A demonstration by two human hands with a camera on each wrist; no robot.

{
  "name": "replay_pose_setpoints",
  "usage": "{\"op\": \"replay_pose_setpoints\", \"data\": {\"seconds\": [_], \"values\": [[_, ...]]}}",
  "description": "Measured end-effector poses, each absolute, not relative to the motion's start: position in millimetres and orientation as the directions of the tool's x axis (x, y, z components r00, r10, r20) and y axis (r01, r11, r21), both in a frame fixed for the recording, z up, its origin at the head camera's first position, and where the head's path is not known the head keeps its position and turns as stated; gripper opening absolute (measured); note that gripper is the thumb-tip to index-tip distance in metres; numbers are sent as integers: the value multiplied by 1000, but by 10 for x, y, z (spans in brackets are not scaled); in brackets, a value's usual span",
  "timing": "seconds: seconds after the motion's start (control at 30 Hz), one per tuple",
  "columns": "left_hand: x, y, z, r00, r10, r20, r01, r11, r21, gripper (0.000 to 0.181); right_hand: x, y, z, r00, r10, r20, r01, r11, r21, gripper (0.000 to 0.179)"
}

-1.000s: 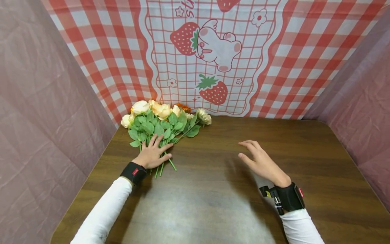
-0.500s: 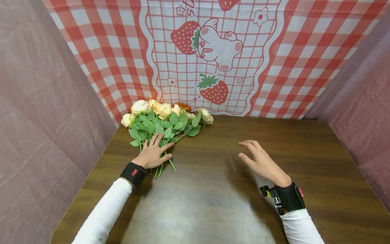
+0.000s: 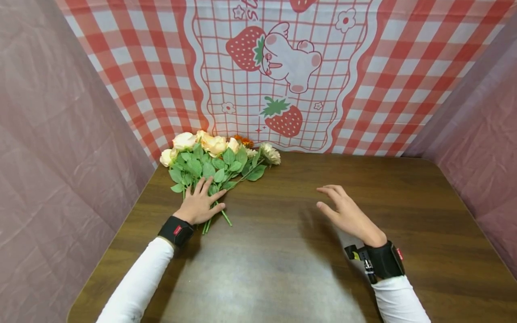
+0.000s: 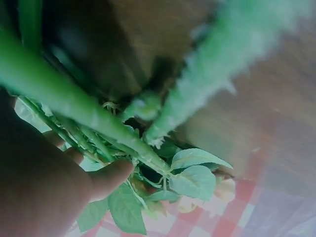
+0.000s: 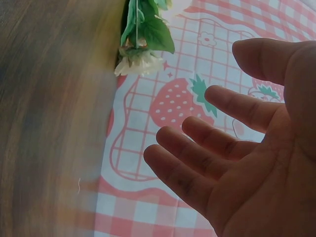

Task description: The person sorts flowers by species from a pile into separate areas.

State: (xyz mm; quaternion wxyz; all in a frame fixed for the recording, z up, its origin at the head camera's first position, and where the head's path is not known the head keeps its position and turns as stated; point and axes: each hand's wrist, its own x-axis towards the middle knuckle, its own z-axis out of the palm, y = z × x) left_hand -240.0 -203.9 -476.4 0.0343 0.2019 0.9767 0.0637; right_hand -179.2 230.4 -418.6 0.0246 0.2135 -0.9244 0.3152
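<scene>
A bunch of flowers lies at the back left of the table, with cream and peach roses, an orange bloom and a pale bloom at its right end. Over its green stems rests my left hand, its fingers spread and fairly straight. In the left wrist view, thick green stems cross close in front of the camera, and leaves show beyond the fingers. My right hand hovers over the table's right half with nothing in it. The right wrist view shows its palm and relaxed, separated fingers.
The brown wooden table has rounded corners. A red and white checked cloth with strawberry prints hangs behind its back edge. Pinkish drapes close off the left and right sides.
My left hand has shifted very slightly left, and the flowers under it have moved a little. The right hand stays where it was.
</scene>
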Motion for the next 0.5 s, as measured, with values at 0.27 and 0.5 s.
{"op": "replay_pose_setpoints", "data": {"seconds": [0.27,0.5], "values": [[-2391,-2104,-4749,-919,390,-53,378,913,155,58,-1801,2318,-4204,-906,-378,190,-416,710,-569,43],[-2370,-2053,-4723,-914,402,56,405,897,175,58,-1793,2330,-4197,-903,-385,192,-421,703,-573,43]]}}
